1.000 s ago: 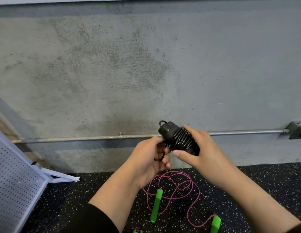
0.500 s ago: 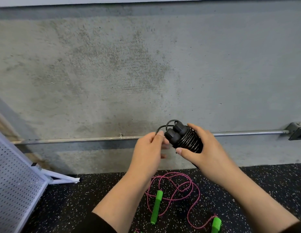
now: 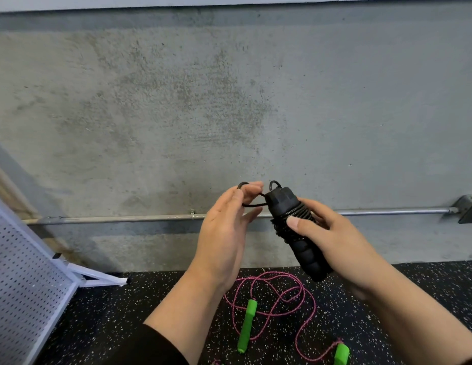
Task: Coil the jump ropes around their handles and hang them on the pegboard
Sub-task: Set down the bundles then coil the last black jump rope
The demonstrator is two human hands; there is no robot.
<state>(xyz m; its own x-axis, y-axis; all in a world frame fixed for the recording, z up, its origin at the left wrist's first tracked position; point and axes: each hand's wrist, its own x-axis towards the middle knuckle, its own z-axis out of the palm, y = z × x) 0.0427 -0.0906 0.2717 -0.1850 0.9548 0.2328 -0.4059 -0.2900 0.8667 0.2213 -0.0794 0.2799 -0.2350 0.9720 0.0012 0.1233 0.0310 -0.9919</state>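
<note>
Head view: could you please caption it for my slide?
Right hand grips black coiled jump rope; left hand pulls its end loop.

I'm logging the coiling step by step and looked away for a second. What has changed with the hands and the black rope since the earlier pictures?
The left hand has come up from under the bundle and now holds a loop of black cord drawn out leftward from the handle tops. The black jump rope has tipped more upright, its lower handle ends now showing. The right hand still grips it. The pink jump rope still lies on the floor.
</note>
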